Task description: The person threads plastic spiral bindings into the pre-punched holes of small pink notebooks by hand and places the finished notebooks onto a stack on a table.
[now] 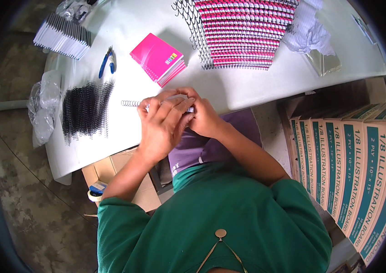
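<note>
Close in front of me, both hands are closed around a small notebook (190, 109), mostly covered by my fingers. My left hand (160, 122) grips its left part and my right hand (204, 117) its right end. A dark spiral coil (130, 103) sticks out to the left past my left hand; how far it runs through the pages is hidden. Beyond my hands lies a short stack of pink notebooks (157, 57). Left of them are blue-handled pliers (106, 63), and nearer, a heap of loose black coils (86, 111).
Rows of coil-bound pink notebooks (245, 36) fill the far side of the white table (247, 86). Another notebook stack (63, 36) stands far left, near plastic bags (45, 107). Crumpled wrapping (309, 29) lies far right. Several cardboard boxes (352, 141) stand at my right.
</note>
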Available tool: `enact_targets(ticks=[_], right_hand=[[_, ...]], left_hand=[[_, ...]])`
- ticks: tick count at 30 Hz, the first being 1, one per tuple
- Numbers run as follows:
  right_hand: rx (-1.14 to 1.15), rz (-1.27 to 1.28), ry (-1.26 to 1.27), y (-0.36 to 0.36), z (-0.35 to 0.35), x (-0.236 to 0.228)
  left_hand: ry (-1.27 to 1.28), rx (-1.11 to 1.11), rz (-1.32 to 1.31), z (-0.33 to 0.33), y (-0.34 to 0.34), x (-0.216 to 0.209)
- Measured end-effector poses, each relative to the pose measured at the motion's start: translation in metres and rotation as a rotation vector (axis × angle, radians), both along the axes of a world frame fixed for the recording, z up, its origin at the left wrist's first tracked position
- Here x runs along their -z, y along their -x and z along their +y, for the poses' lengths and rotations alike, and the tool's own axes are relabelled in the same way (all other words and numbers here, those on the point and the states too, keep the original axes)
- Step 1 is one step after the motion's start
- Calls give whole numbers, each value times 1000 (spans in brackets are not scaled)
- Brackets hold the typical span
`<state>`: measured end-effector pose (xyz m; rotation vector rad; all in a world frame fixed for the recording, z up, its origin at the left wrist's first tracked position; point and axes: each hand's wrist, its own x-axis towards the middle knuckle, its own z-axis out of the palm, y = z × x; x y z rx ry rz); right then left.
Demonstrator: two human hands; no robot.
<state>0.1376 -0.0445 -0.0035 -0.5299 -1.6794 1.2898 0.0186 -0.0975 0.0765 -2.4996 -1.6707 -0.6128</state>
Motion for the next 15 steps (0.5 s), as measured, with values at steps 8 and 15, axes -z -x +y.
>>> enact_targets(ticks=[8,15], right_hand=[[-97,57,126,3,-2,4],[-109,68,187,-1,-2,-8]], left_hand=[[124,23,15,9,-3,-33],[223,6,-24,13,-2,-40]])
